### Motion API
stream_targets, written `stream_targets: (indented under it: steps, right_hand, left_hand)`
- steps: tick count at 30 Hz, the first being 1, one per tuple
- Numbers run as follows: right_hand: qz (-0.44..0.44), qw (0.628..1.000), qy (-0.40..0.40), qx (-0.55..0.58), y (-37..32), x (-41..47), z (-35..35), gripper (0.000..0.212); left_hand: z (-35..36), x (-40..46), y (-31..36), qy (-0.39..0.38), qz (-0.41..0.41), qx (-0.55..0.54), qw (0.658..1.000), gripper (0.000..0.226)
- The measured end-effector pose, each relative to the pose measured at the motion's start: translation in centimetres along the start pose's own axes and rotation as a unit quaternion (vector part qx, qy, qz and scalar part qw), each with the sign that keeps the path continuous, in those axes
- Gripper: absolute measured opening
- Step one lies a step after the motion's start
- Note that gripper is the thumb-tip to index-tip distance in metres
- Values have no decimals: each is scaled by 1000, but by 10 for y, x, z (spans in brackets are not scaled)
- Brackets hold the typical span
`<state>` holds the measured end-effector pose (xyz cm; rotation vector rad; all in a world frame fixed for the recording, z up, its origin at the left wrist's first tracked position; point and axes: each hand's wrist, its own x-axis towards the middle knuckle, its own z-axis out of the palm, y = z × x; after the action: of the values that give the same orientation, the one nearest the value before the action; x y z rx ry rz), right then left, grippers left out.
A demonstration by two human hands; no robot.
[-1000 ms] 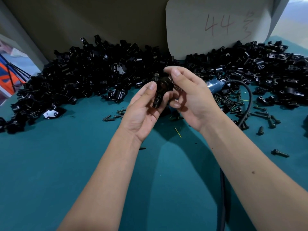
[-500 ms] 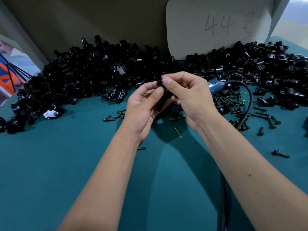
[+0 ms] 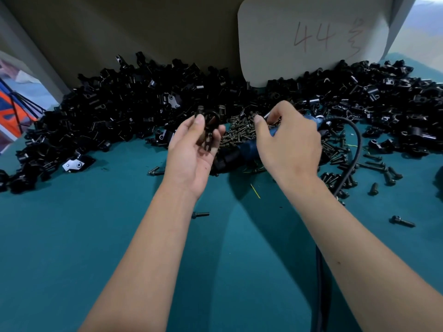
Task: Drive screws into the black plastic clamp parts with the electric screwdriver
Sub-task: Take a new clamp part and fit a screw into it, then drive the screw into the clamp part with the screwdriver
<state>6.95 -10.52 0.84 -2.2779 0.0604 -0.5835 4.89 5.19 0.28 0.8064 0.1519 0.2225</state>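
Both hands are raised over the teal table (image 3: 72,248): the left hand (image 3: 191,149) holds a black clamp part (image 3: 209,125) between thumb and curled fingers, palm turned up, while the right hand (image 3: 287,142) reaches with curled fingers into a small heap of brass-coloured screws (image 3: 239,130), though whether it pinches one I cannot tell. Under the right hand lies the blue electric screwdriver (image 3: 247,149) with its black cable (image 3: 352,154) looping toward the viewer. A long pile of black clamp parts (image 3: 115,111) lines the back wall beneath a pale board (image 3: 311,37) marked "44", and loose black bolts (image 3: 383,171) lie scattered at right.
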Motion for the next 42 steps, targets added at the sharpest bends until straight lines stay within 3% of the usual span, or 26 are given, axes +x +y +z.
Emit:
stream_targets:
  steps: [2,4,6,10,15,19,24,27,30,34,37,42]
  right_hand:
    - [-21,990,-61,-124,5,2,-2,40]
    - [-13,978,-125,-168,8,4,0,48]
    - [-9,975,-164,-152,10,3,2,47]
    - [37,979,-201,-11,9,3,4,32]
    - [79,984,-148,57,5,-4,6,46]
    - [54,991,-73,94,6,-4,4,44]
    - [7,972,9,233,3,1,-1,45]
    - [28,934,5,355,3,4,-5,45]
    - [111,885,22,451,4,10,-9,47]
    - [176,873,-6,454,12,22,-14,51]
    - [226,834,-45,501,12,23,-16,46]
    - [255,711,-86,649,1,21,-16,26]
  left_hand:
    - [-2,0,2,34,-33,-44,998,9]
    - [-2,0,2,50,-47,-56,996,10]
    - [-2,-1,2,44,-42,-35,998,13]
    - [-3,0,1,37,-36,15,999,24]
    - [-7,2,4,41,-57,49,996,19]
    - [-12,5,6,19,-90,111,990,27]
    - [-14,6,7,-5,-120,109,987,31]
    - [-15,6,7,-7,-124,98,987,30]
    - [-18,8,7,0,-111,106,988,24]
    - [-23,8,11,-20,-89,135,987,20]
    - [-24,6,11,-43,-85,159,983,16]
    - [-22,3,6,-52,-87,167,981,18]
